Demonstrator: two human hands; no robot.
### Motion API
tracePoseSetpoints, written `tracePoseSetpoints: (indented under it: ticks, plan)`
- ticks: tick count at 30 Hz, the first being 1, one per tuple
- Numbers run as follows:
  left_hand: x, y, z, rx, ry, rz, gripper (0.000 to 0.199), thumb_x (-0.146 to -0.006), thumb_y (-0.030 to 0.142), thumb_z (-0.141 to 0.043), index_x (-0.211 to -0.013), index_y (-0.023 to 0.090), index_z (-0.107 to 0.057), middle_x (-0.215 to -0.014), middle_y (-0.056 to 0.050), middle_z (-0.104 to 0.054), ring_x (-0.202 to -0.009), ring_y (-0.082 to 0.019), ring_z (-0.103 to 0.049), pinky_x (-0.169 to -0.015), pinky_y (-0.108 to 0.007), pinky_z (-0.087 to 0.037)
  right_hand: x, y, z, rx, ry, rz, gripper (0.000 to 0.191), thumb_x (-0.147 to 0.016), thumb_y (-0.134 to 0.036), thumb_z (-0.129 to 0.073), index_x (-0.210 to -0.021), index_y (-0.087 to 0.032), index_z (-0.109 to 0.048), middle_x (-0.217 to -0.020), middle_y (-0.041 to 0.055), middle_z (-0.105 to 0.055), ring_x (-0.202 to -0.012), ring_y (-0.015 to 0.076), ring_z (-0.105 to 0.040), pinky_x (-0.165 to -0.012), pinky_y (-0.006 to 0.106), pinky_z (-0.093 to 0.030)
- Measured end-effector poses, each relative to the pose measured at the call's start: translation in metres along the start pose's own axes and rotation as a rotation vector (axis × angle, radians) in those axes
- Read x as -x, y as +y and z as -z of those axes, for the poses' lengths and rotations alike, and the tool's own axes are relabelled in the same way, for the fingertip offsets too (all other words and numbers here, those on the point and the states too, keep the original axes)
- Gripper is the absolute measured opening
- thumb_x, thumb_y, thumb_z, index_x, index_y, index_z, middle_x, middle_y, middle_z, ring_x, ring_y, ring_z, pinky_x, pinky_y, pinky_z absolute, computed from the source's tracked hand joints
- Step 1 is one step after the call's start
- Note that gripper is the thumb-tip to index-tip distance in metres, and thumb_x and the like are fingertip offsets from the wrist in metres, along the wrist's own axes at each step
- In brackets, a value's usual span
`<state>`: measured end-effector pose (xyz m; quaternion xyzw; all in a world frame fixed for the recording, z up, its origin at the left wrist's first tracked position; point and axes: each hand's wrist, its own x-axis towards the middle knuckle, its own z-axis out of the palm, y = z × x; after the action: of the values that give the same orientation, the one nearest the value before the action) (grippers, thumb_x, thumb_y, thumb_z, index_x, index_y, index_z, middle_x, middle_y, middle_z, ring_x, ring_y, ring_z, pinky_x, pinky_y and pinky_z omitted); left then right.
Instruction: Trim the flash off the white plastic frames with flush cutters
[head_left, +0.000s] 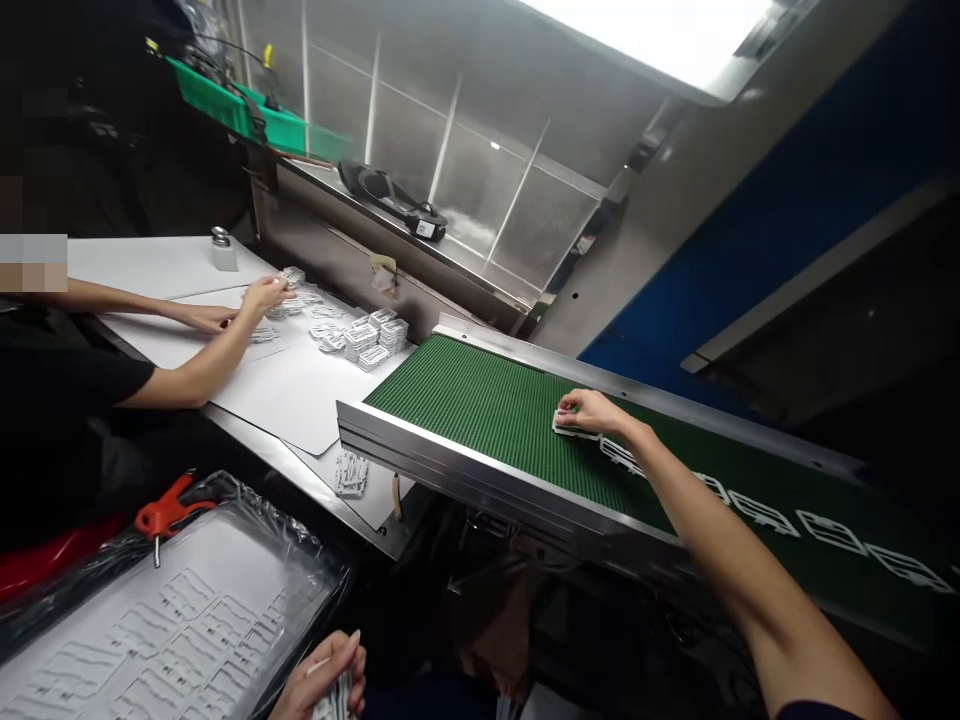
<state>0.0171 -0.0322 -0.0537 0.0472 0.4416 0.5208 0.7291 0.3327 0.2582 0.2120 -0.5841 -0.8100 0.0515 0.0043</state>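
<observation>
the right hand [589, 412] sits closed over a white frame [571, 428] on the green belt [480, 420], just before a spaced row of frames [829, 532]. the left hand [324, 678] grips a small stack [337, 700] low down. past the steel rail [480, 480], a co-worker's hands [240, 305] work beside piled frames [367, 340] on a white board [285, 390].

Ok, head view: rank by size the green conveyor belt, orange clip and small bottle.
Largest to smallest: the green conveyor belt, the orange clip, the small bottle. The clip sits nearer the camera, so its order against the bottle is unsure.
</observation>
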Motion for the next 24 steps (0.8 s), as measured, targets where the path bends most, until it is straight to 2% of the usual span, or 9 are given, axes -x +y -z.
tracePoseSetpoints:
  ticks: [4, 7, 8, 10, 13, 16, 18, 20, 24]
  plan:
    - [0.008, 0.027, -0.018, -0.076, -0.085, 0.013, 0.031, -0.07, 0.046, -0.074, -0.074, 0.017, -0.063, -0.065, 0.001, -0.055, -0.05, -0.01, -0.047, -0.049, -0.021, -0.041, 0.007, -0.032, 0.013, -0.182, 0.201, 0.052, 0.03, -0.084, -0.038, -0.053, -0.088, -0.013, -0.068, -0.076, 0.0063, -0.067, -0.067, 0.0149, -0.059, -0.061, 0.026, -0.043]
    - [0.017, 0.056, -0.037, -0.094, -0.184, 0.051, 0.026, -0.079, 0.041, -0.068, -0.073, 0.016, -0.061, -0.064, 0.0, -0.054, -0.056, -0.011, -0.05, -0.053, -0.019, -0.042, 0.041, -0.092, 0.008, -0.657, 0.334, 0.171, 0.029, -0.084, -0.04, -0.056, -0.09, -0.013, -0.064, -0.073, 0.0054, -0.067, -0.061, 0.0137, -0.059, -0.056, 0.025, -0.045]
    - [0.021, 0.066, -0.044, -0.094, -0.214, 0.035, 0.025, -0.078, 0.038, -0.069, -0.072, 0.015, -0.061, -0.066, -0.001, -0.055, -0.058, -0.012, -0.051, -0.055, -0.02, -0.043, 0.056, -0.116, 0.0, -0.814, 0.308, 0.188, 0.026, -0.083, -0.039, -0.058, -0.088, -0.014, -0.064, -0.069, 0.0039, -0.066, -0.056, 0.0129, -0.058, -0.053, 0.024, -0.045]
    - [0.027, 0.085, -0.055, -0.134, -0.278, -0.022, 0.026, -0.078, 0.039, -0.068, -0.074, 0.014, -0.063, -0.069, -0.003, -0.057, -0.063, -0.014, -0.053, -0.06, -0.022, -0.046, 0.086, -0.16, -0.026, -1.003, 0.108, 0.179, 0.021, -0.081, -0.036, -0.061, -0.083, -0.015, -0.065, -0.065, 0.0024, -0.066, -0.052, 0.0116, -0.056, -0.048, 0.022, -0.043]
    - [0.033, 0.103, -0.065, -0.22, -0.329, -0.054, 0.03, -0.079, 0.042, -0.067, -0.088, 0.013, -0.066, -0.076, -0.006, -0.06, -0.067, -0.016, -0.056, -0.063, -0.025, -0.048, 0.116, -0.203, -0.08, -1.149, -0.155, 0.11, 0.02, -0.081, -0.034, -0.062, -0.08, -0.014, -0.066, -0.067, 0.0026, -0.065, -0.057, 0.0117, -0.058, -0.051, 0.021, -0.045]
    - [0.037, 0.107, -0.065, -0.319, -0.31, -0.059, 0.023, -0.078, 0.036, -0.069, -0.087, 0.015, -0.064, -0.074, -0.004, -0.061, -0.063, -0.015, -0.055, -0.057, -0.022, -0.045, 0.126, -0.216, -0.13, -1.302, -0.274, -0.011, 0.023, -0.081, -0.036, -0.062, -0.081, -0.014, -0.065, -0.065, 0.002, -0.064, -0.053, 0.0095, -0.055, -0.048, 0.019, -0.042]
    - [0.038, 0.105, -0.062, -0.386, -0.265, -0.074, 0.019, -0.077, 0.033, -0.07, -0.079, 0.015, -0.062, -0.067, -0.002, -0.059, -0.058, -0.013, -0.053, -0.053, -0.02, -0.042, 0.126, -0.214, -0.15, -1.397, -0.353, -0.061, 0.026, -0.081, -0.039, -0.061, -0.083, -0.014, -0.066, -0.066, 0.0019, -0.065, -0.05, 0.0081, -0.051, -0.046, 0.019, -0.041]
    - [0.036, 0.102, -0.059, -0.442, -0.225, -0.092, 0.019, -0.077, 0.033, -0.069, -0.075, 0.015, -0.061, -0.065, -0.002, -0.059, -0.056, -0.013, -0.053, -0.051, -0.02, -0.041, 0.126, -0.21, -0.162, -1.464, -0.402, -0.087, 0.029, -0.082, -0.042, -0.059, -0.087, -0.015, -0.068, -0.069, 0.0026, -0.066, -0.051, 0.0081, -0.051, -0.049, 0.019, -0.042]
    - [0.031, 0.099, -0.056, -0.495, -0.165, -0.122, 0.021, -0.075, 0.034, -0.07, -0.074, 0.015, -0.061, -0.065, -0.002, -0.059, -0.056, -0.015, -0.054, -0.052, -0.022, -0.042, 0.131, -0.204, -0.175, -1.547, -0.377, -0.177, 0.034, -0.082, -0.045, -0.058, -0.095, -0.015, -0.069, -0.075, 0.0041, -0.067, -0.057, 0.0097, -0.056, -0.052, 0.02, -0.045]
